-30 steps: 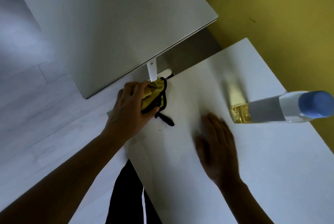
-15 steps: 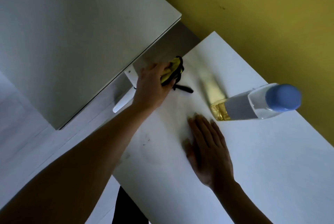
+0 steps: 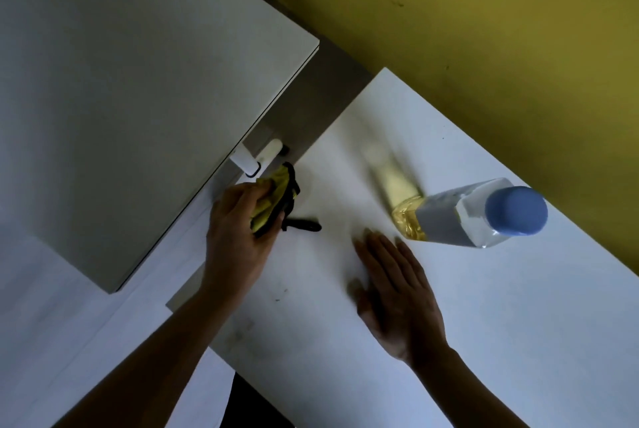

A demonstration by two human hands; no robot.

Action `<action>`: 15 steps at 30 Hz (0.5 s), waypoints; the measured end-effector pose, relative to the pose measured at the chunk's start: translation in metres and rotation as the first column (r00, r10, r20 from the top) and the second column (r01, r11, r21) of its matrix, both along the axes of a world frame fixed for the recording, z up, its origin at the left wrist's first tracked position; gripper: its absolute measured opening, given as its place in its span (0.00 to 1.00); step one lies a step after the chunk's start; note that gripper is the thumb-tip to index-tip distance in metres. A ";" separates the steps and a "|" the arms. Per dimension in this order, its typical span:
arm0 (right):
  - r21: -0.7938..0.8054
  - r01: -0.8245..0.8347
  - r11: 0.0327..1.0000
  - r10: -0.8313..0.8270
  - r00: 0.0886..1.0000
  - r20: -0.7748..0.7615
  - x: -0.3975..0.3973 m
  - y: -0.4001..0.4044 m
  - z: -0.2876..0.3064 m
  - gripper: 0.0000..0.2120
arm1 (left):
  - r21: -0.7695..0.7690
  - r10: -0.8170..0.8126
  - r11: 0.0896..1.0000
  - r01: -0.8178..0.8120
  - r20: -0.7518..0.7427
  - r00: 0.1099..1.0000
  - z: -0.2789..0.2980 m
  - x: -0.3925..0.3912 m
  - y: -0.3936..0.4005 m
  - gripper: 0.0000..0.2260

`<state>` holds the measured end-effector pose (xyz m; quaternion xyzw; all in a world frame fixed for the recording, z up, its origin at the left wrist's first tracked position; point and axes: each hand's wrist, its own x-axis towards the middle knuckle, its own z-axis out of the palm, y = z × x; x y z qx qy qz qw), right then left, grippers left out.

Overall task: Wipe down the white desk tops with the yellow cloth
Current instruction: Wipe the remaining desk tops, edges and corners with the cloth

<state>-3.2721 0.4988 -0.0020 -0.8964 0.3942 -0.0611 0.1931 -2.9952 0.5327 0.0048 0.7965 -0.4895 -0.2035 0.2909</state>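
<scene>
Near the nine o'clock edge of the lower white desk top (image 3: 449, 324): left hand (image 3: 238, 230), fingers curled tight around the bunched yellow cloth (image 3: 273, 199), pressing it onto the surface right at the desk's rim. Black trim on the cloth, with a black loop (image 3: 304, 225) trailing out toward three o'clock, flat on the desk. At four o'clock from the cloth, well apart from it: right hand (image 3: 397, 289), fingers straight and spread, palm flat against the desk top, holding nothing. Just beyond those fingertips, toward one o'clock: clear bottle (image 3: 463, 217) with a blue cap (image 3: 515, 210), white label and yellowish liquid, standing on the desk. Faint dark specks (image 3: 280, 294) at six o'clock from the left hand, possibly smudges, too small to tell. At ten o'clock, a second white desk top (image 3: 121, 82), separated by a gap showing a white bracket (image 3: 249, 159). Along twelve to three o'clock, yellow wall (image 3: 484, 30).
</scene>
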 end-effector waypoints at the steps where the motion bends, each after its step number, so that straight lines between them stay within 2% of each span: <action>1: -0.001 0.005 1.000 -0.005 1.000 0.002 0.000 0.000 0.000 0.32 | -0.004 0.001 1.000 -0.001 0.001 1.000 0.000 -0.002 -0.009 0.22; 6: -0.006 0.017 1.000 -0.017 1.000 0.011 0.002 0.001 -0.002 0.32 | -0.105 -0.053 0.993 0.051 -0.013 0.999 -0.009 -0.022 -0.098 0.16; 11: 0.001 0.016 1.000 -0.016 1.000 0.024 0.000 0.000 -0.003 0.33 | -0.096 -0.111 0.990 0.108 -0.029 0.993 -0.022 -0.048 -0.212 0.18; 15: 0.009 0.007 1.000 -0.007 0.999 0.049 -0.001 -0.001 -0.003 0.33 | -0.129 -0.157 0.980 0.150 -0.042 0.987 -0.016 -0.056 -0.251 0.16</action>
